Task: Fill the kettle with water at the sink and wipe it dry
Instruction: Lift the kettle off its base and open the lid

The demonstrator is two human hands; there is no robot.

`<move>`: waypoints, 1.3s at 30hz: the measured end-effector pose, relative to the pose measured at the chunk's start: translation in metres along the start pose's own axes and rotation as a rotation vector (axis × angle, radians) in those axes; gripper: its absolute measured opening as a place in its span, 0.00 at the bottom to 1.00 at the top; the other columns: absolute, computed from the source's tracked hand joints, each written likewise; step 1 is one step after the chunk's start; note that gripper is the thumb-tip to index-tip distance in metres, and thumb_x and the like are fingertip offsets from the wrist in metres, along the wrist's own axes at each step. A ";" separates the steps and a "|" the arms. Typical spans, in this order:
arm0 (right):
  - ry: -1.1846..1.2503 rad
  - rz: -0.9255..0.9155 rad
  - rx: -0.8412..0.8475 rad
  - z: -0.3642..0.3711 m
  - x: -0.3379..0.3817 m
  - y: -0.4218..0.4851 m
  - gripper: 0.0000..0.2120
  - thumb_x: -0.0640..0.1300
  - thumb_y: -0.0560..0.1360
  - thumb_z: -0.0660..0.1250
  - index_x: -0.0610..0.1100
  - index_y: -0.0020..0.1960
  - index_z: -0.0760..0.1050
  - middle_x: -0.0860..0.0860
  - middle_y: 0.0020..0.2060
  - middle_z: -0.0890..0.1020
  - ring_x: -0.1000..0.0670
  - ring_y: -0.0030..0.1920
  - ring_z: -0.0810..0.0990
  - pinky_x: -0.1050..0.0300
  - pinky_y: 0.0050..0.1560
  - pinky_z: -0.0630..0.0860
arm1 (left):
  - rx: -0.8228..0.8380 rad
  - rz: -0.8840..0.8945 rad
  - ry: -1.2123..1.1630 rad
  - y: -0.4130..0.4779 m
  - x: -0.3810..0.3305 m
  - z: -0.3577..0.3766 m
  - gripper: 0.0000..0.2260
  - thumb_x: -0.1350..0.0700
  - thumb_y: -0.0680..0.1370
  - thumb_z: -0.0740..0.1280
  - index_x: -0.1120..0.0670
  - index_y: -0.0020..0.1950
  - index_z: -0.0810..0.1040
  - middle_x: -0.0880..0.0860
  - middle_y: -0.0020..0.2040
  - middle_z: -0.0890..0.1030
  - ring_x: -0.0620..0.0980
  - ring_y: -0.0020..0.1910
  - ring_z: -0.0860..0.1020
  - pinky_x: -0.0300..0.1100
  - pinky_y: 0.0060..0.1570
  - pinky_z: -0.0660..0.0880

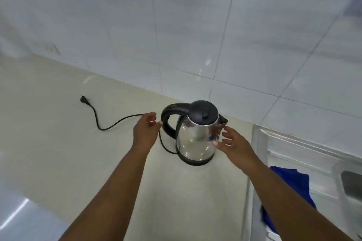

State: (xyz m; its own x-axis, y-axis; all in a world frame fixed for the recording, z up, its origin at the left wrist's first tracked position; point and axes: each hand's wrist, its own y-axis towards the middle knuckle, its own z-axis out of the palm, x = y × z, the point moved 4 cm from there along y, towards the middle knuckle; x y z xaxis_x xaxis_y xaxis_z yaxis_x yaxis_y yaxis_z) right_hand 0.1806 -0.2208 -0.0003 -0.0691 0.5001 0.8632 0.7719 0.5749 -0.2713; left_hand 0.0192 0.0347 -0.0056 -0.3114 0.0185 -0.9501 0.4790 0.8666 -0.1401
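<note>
A steel kettle (195, 139) with a black lid and black handle stands upright on its black base on the cream counter (58, 133). My left hand (146, 131) hovers just left of the handle, fingers apart, fingertips close to it. At the kettle's right side, my right hand (233, 143) is open with its thumb near the steel wall. Neither hand grips anything. A blue cloth (293, 188) lies on the steel sink surround (293, 154) at the right, partly behind my right forearm.
The black power cord (109, 125) runs left from the base across the counter and ends in an unplugged plug (84, 100). A white tiled wall stands behind. A wall socket (52, 49) sits far left. The sink basin (350, 184) shows at the right edge.
</note>
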 end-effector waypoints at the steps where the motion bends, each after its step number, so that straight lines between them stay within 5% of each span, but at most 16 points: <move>1: 0.007 -0.004 0.000 0.002 0.000 0.004 0.36 0.51 0.72 0.77 0.52 0.76 0.66 0.52 0.68 0.76 0.51 0.62 0.78 0.55 0.59 0.73 | 0.037 -0.021 -0.009 0.006 0.002 0.001 0.17 0.57 0.75 0.73 0.50 0.63 0.78 0.47 0.57 0.81 0.43 0.50 0.79 0.41 0.54 0.74; 9: 0.054 0.008 0.067 0.014 -0.008 0.019 0.34 0.49 0.69 0.80 0.59 0.70 0.69 0.59 0.68 0.75 0.51 0.68 0.75 0.49 0.64 0.74 | 0.363 0.007 -0.008 0.038 0.009 0.013 0.17 0.62 0.74 0.74 0.49 0.60 0.79 0.51 0.55 0.83 0.49 0.55 0.82 0.46 0.56 0.76; 13: 0.143 -0.019 0.056 0.015 -0.005 0.017 0.30 0.42 0.69 0.80 0.57 0.65 0.72 0.62 0.62 0.78 0.54 0.63 0.78 0.59 0.54 0.75 | 0.368 0.043 -0.036 0.044 0.011 0.015 0.15 0.60 0.71 0.74 0.50 0.57 0.82 0.51 0.50 0.85 0.50 0.51 0.82 0.50 0.58 0.77; 21: 0.254 -0.087 0.026 0.010 -0.002 0.001 0.24 0.36 0.68 0.80 0.54 0.58 0.77 0.58 0.57 0.83 0.54 0.63 0.81 0.57 0.55 0.82 | 0.333 0.104 -0.133 0.028 -0.009 0.009 0.15 0.64 0.74 0.73 0.50 0.58 0.81 0.44 0.48 0.85 0.42 0.50 0.82 0.42 0.57 0.76; 27: 0.224 -0.133 -0.006 -0.002 0.010 -0.043 0.23 0.37 0.67 0.80 0.53 0.57 0.78 0.58 0.56 0.84 0.61 0.59 0.80 0.72 0.41 0.78 | 0.364 0.146 -0.141 -0.005 -0.022 -0.005 0.15 0.65 0.75 0.72 0.51 0.58 0.81 0.41 0.45 0.86 0.41 0.49 0.83 0.43 0.56 0.76; 39: 0.183 -0.062 -0.020 -0.005 -0.032 -0.140 0.22 0.39 0.67 0.81 0.58 0.54 0.78 0.63 0.51 0.84 0.57 0.59 0.82 0.65 0.50 0.79 | 0.483 0.073 -0.080 -0.094 0.015 -0.010 0.14 0.63 0.74 0.74 0.46 0.54 0.82 0.43 0.44 0.85 0.46 0.49 0.82 0.53 0.58 0.78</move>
State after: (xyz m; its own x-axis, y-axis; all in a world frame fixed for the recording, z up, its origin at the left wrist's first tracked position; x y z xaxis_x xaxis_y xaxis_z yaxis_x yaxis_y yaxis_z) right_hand 0.0774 -0.3206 0.0121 -0.0024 0.3374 0.9414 0.7824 0.5868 -0.2084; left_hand -0.0389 -0.0410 -0.0042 -0.2078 0.0153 -0.9780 0.8289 0.5337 -0.1678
